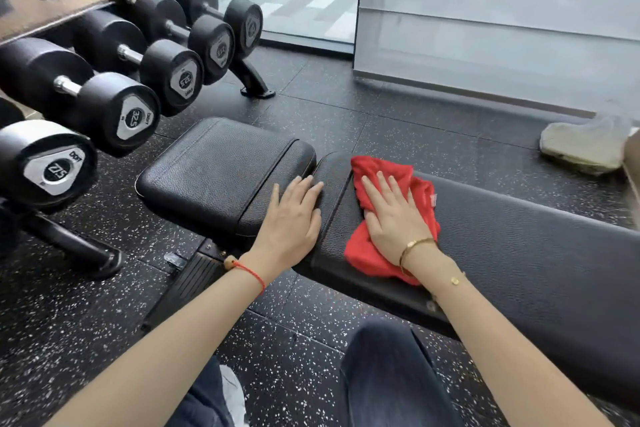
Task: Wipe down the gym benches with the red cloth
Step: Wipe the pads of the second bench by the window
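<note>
From the head camera, looking down at a low black gym bench (502, 253), the red cloth (388, 215) lies bunched on the long back pad at the end nearest the hinge, just beside the gap that separates it from the shorter seat pad (221, 173). The right hand (394, 218) lies flat on top of the cloth with fingers straight and slightly spread, pressing rather than clutching; a flat palm like this spreads pressure over the fabric so more of it drags across the leather, which suits wiping better than a fist would. Cloth shows beyond the hand at the fingertips and at the wrist, so the hand sits on its middle. The left hand (294, 215) rests open on the near right corner of the seat pad, fingers straight and reaching the seam next to the gap, holding nothing; it looks placed there as a brace, steadying the person who seems to crouch close to the bench, a knee in dark trousers (388, 374) showing below. Beyond the seat pad a rack of dumbbells (135, 114) stands on the speckled rubber floor (311, 322), and a pale cloth-like bundle (585, 146) lies on the floor past the far side of the bench. Judging by the cloth's position at one end, most of the long pad seems to remain to be covered
</note>
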Demonstrator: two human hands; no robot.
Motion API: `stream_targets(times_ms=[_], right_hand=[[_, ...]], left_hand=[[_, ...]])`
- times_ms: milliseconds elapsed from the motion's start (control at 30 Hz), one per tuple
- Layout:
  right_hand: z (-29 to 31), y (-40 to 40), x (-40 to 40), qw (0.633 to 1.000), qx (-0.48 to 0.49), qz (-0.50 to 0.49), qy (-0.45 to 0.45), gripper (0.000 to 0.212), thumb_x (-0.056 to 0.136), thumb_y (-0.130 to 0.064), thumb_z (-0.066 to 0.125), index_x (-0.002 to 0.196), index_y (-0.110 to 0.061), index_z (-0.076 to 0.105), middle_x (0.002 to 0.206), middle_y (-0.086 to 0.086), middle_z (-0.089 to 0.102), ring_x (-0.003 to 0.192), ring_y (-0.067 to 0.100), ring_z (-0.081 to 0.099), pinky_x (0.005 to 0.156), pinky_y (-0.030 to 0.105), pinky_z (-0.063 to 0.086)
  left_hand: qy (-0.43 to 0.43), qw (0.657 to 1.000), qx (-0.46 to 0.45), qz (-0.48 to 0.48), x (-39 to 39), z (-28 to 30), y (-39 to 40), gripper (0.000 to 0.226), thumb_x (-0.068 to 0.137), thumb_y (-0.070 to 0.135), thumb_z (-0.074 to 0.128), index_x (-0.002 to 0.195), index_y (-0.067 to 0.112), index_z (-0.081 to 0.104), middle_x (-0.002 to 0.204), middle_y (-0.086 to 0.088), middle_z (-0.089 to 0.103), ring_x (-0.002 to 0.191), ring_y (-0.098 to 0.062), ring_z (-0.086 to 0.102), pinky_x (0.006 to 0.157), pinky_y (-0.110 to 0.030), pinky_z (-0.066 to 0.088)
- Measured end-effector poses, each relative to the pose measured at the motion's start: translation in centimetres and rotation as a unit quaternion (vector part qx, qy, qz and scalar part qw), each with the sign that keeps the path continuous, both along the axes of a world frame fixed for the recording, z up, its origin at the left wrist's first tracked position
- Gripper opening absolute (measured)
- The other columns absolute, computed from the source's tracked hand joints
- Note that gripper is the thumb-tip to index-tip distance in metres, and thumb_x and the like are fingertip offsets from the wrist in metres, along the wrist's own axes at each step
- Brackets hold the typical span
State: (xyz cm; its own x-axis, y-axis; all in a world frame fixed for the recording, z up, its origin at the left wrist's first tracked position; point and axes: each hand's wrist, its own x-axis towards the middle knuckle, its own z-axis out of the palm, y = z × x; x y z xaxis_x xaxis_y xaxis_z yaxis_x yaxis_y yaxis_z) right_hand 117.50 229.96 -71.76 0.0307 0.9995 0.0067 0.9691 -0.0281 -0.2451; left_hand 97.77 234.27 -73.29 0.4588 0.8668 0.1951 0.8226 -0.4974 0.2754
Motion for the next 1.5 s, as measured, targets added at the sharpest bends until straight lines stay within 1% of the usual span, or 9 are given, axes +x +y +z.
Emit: stream_targets(times_ms=[67, 167, 400, 533, 700, 867, 1067, 1267, 1500], right_hand=[[0.6, 2.8, 0.6, 0.999, -0.019, -0.036, 0.002, 0.061, 0.099, -0.03, 0.033, 0.154, -0.022, 0.006, 0.162, 0.006, -0.002, 0.149, 0.023, -0.004, 0.12, 0.044, -0.001], [0.8, 4.3, 0.5, 0.999, -0.024, -0.029, 0.0, 0.061, 0.1, -0.03, 0.032, 0.154, -0.021, 0.006, 0.162, 0.006, -0.002, 0.149, 0.024, -0.004, 0.12, 0.045, -0.002], [-0.1, -3.4, 1.3, 0.999, 0.005, 0.021, -0.024, 0.065, 0.096, -0.03, 0.036, 0.153, -0.026, 0.004, 0.162, 0.002, -0.002, 0.149, 0.021, -0.002, 0.119, 0.043, -0.002], [-0.2, -6.4, 4.9, 0.999, 0.0, -0.021, -0.033, 0.065, 0.096, -0.029, 0.036, 0.153, -0.03, 0.004, 0.162, -0.001, -0.002, 0.149, 0.019, -0.002, 0.119, 0.041, -0.002], [0.8, -2.1, 7.6, 0.995, -0.019, -0.095, -0.004, 0.06, 0.099, -0.03, 0.034, 0.153, -0.026, 0.008, 0.162, 0.004, -0.001, 0.149, 0.022, -0.003, 0.12, 0.044, 0.0], [0.7, 1.7, 3.7, 0.999, -0.012, -0.036, -0.015, 0.061, 0.098, -0.031, 0.035, 0.154, -0.022, 0.01, 0.162, 0.006, 0.002, 0.149, 0.025, 0.0, 0.119, 0.046, -0.001], [-0.3, -3.7, 1.4, 0.999, 0.02, 0.033, -0.004, 0.065, 0.095, -0.031, 0.037, 0.153, -0.027, 0.009, 0.162, 0.001, 0.003, 0.149, 0.02, -0.001, 0.119, 0.042, -0.004], [-0.3, -8.0, 5.8, 0.999, 0.02, -0.028, 0.001, 0.063, 0.096, -0.03, 0.038, 0.153, -0.032, 0.01, 0.162, -0.003, 0.003, 0.149, 0.018, -0.001, 0.119, 0.038, -0.006], [0.9, -1.0, 6.0, 0.998, -0.016, -0.067, -0.003, 0.06, 0.099, -0.032, 0.034, 0.153, -0.025, 0.01, 0.162, 0.004, 0.0, 0.149, 0.023, -0.002, 0.119, 0.045, -0.003]], left_hand=[[0.003, 1.0, -0.002, -0.005, 0.5, -0.2, -0.4, 0.053, 0.1, 0.026, 0.039, 0.152, 0.017, 0.03, 0.16, -0.003, 0.026, 0.15, -0.018, 0.016, 0.123, -0.048, 0.008], [-0.007, 1.0, -0.004, 0.001, 1.0, -0.3, -0.5, 0.052, 0.101, 0.027, 0.039, 0.15, 0.016, 0.032, 0.16, -0.005, 0.027, 0.15, -0.019, 0.019, 0.123, -0.047, 0.009], [-0.03, 0.999, -0.012, -0.016, 2.5, -0.3, -0.3, 0.052, 0.1, 0.029, 0.043, 0.149, 0.015, 0.035, 0.159, -0.007, 0.028, 0.149, -0.022, 0.019, 0.123, -0.045, 0.01], [-0.033, 0.999, -0.015, -0.017, 2.6, -0.3, -0.2, 0.052, 0.1, 0.03, 0.044, 0.149, 0.015, 0.036, 0.158, -0.008, 0.028, 0.149, -0.024, 0.018, 0.124, -0.044, 0.01], [-0.027, 0.999, -0.01, -0.019, 2.8, -0.2, -0.3, 0.052, 0.1, 0.029, 0.043, 0.149, 0.012, 0.036, 0.157, -0.011, 0.029, 0.149, -0.026, 0.02, 0.123, -0.045, 0.013], [-0.027, 1.0, -0.001, -0.016, 3.0, 0.0, -0.4, 0.051, 0.098, 0.026, 0.048, 0.145, 0.008, 0.041, 0.154, -0.015, 0.034, 0.145, -0.031, 0.026, 0.121, -0.046, 0.017], [-0.021, 1.0, -0.002, -0.016, 3.0, 0.1, -0.4, 0.051, 0.098, 0.025, 0.049, 0.145, 0.009, 0.041, 0.153, -0.014, 0.035, 0.145, -0.03, 0.026, 0.121, -0.045, 0.017], [-0.036, 0.999, 0.002, 0.003, 3.6, 0.7, -0.8, 0.053, 0.095, 0.027, 0.053, 0.144, 0.012, 0.043, 0.153, -0.011, 0.038, 0.144, -0.027, 0.029, 0.122, -0.047, 0.016], [-0.038, 0.999, 0.014, -0.021, 7.1, 1.0, -2.2, 0.055, 0.096, 0.027, 0.049, 0.148, 0.015, 0.038, 0.158, -0.009, 0.03, 0.149, -0.025, 0.021, 0.123, -0.046, 0.012]])
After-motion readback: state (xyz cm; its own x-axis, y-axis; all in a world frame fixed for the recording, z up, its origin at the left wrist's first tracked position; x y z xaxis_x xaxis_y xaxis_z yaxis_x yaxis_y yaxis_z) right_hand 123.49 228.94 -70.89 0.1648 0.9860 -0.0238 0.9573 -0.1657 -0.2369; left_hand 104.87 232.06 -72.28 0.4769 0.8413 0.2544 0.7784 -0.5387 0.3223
